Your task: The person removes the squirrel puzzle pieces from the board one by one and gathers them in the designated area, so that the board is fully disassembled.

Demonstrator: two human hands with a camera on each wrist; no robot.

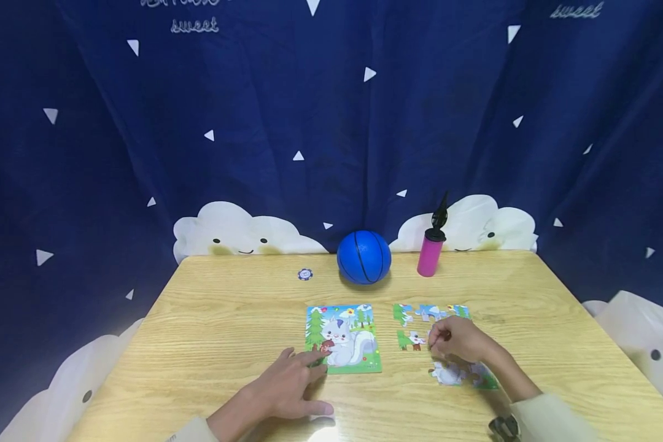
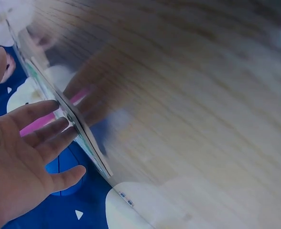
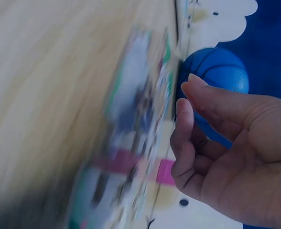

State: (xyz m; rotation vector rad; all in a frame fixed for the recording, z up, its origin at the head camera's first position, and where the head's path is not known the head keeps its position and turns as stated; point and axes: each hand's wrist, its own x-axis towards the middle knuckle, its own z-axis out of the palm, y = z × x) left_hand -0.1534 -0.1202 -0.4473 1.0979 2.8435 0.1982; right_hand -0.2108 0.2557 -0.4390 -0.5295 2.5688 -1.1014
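Note:
A squirrel picture board [image 1: 363,355] lies flat on the table. My left hand [image 1: 290,387] rests at its lower left, index finger extended over the picture and thumb spread. In the left wrist view the fingers of this hand [image 2: 33,148] lie along the board's edge [image 2: 92,148]. To the right, my right hand [image 1: 461,339] is over a partly joined jigsaw puzzle [image 1: 449,373] and covers its middle. Its fingers bend loosely in the right wrist view, where thumb and index tip of the hand [image 3: 226,129] stand apart with nothing visible between. The puzzle pieces [image 3: 131,81] are blurred there.
A blue ball [image 1: 363,258] sits at the back of the table [image 1: 226,307], with a pink hand pump [image 1: 430,255] to its right and a round chip [image 1: 305,274] to its left. A dark blue curtain [image 1: 254,110] hangs behind. One black object [image 1: 504,428] is near the right sleeve.

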